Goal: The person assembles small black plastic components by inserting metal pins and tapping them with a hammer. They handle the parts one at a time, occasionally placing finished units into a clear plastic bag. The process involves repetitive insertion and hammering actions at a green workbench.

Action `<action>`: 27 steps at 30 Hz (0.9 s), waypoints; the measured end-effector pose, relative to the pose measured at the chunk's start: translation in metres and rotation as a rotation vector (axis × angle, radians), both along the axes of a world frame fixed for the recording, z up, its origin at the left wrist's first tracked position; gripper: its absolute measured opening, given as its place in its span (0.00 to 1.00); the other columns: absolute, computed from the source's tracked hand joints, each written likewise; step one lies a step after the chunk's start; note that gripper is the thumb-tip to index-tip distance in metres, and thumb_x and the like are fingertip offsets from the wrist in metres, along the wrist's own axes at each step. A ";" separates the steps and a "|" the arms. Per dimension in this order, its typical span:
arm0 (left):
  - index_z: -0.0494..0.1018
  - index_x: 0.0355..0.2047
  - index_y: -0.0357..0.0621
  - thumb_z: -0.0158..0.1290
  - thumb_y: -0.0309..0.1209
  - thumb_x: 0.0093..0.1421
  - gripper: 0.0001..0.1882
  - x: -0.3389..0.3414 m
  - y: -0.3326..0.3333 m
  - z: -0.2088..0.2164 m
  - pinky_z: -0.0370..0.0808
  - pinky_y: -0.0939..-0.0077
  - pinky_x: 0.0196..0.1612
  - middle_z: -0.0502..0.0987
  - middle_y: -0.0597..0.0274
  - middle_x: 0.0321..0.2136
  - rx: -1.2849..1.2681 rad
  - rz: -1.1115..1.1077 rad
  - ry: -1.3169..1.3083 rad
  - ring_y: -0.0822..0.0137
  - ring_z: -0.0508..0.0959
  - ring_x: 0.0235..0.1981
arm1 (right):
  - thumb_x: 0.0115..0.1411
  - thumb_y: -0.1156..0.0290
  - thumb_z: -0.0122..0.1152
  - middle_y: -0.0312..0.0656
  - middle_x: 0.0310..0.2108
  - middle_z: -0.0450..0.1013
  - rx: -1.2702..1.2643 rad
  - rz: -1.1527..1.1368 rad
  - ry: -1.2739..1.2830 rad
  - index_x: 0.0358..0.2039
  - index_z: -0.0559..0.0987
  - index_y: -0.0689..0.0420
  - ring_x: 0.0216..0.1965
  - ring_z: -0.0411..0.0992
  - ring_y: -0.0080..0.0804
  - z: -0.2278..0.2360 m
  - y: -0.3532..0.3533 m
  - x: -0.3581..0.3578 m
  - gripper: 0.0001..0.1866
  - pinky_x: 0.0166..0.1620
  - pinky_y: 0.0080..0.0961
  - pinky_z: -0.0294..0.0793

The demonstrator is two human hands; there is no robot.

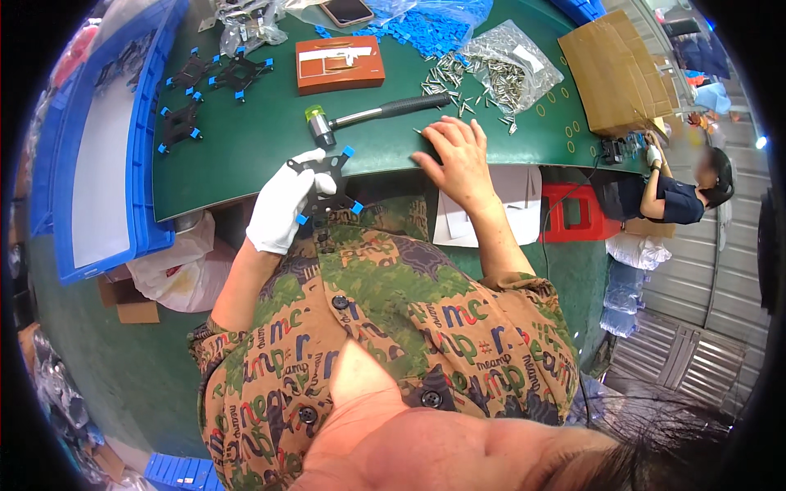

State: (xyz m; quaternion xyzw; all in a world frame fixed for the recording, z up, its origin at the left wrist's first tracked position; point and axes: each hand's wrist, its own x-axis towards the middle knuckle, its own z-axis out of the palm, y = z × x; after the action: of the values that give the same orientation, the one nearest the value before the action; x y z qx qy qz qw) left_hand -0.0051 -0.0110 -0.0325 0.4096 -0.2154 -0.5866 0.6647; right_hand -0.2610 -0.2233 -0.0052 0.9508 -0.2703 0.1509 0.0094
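Where the mallet (pixel 368 113) lies: green table (pixel 237 151), spreading out on every side of it.
Blue crate (pixel 149 123): well left of the mallet, along the table's end.
Cardboard box (pixel 614 78): on the table, well right of the mallet.
Red-brown box (pixel 340 67): just beyond the mallet's head.
Left hand (pixel 278 209): white-gloved, pinching the black bracket (pixel 334 198) between thumb and fingers, on the near side of the mallet's head.
Right hand (pixel 460 164): bare, fingers loosely spread and curved, on the near side of the mallet's handle; whether the fingertips press on anything, I cannot tell.
Black bracket: blue pieces on its arm ends, near the mallet's head.
Metal pins (pixel 442 75): scattered beyond the mallet's handle.
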 end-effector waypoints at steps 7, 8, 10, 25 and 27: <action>0.68 0.63 0.35 0.45 0.32 0.76 0.20 -0.001 0.004 0.001 0.74 0.78 0.40 0.79 0.63 0.33 0.082 0.000 0.025 0.74 0.76 0.33 | 0.58 0.59 0.73 0.34 0.53 0.75 -0.052 0.111 -0.056 0.49 0.81 0.49 0.65 0.67 0.37 -0.011 0.018 -0.012 0.20 0.72 0.56 0.51; 0.69 0.63 0.35 0.45 0.32 0.76 0.20 -0.003 0.002 0.001 0.74 0.78 0.39 0.78 0.63 0.33 0.071 -0.002 0.031 0.74 0.76 0.33 | 0.58 0.61 0.73 0.33 0.52 0.75 -0.048 0.129 -0.089 0.48 0.81 0.49 0.64 0.68 0.37 -0.016 0.017 -0.013 0.19 0.71 0.54 0.54; 0.69 0.62 0.34 0.46 0.32 0.76 0.20 -0.005 -0.001 0.001 0.74 0.78 0.39 0.77 0.64 0.32 0.059 -0.022 0.019 0.74 0.75 0.33 | 0.57 0.66 0.73 0.33 0.50 0.76 -0.038 0.171 -0.154 0.46 0.81 0.48 0.61 0.70 0.36 -0.024 0.017 -0.014 0.17 0.69 0.51 0.59; 0.78 0.52 0.38 0.50 0.31 0.73 0.14 -0.022 -0.004 0.013 0.75 0.75 0.38 0.77 0.64 0.26 0.122 -0.136 -0.799 0.71 0.76 0.28 | 0.56 0.70 0.73 0.37 0.35 0.78 0.252 0.385 -0.548 0.36 0.82 0.55 0.43 0.77 0.40 0.016 0.049 0.043 0.10 0.53 0.39 0.71; 0.78 0.52 0.42 0.50 0.32 0.72 0.14 -0.022 -0.006 0.020 0.76 0.72 0.37 0.79 0.60 0.26 0.129 -0.154 -0.929 0.67 0.79 0.27 | 0.56 0.69 0.74 0.37 0.35 0.78 0.286 0.426 -0.550 0.36 0.82 0.55 0.41 0.77 0.39 0.012 0.056 0.054 0.09 0.53 0.39 0.71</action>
State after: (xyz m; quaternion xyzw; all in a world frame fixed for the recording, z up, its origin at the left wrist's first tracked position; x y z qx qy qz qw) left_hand -0.0269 -0.0169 -0.0126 0.6518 -0.4827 -0.4011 0.4257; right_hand -0.2065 -0.1672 0.0071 0.9014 -0.0773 0.3598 -0.2283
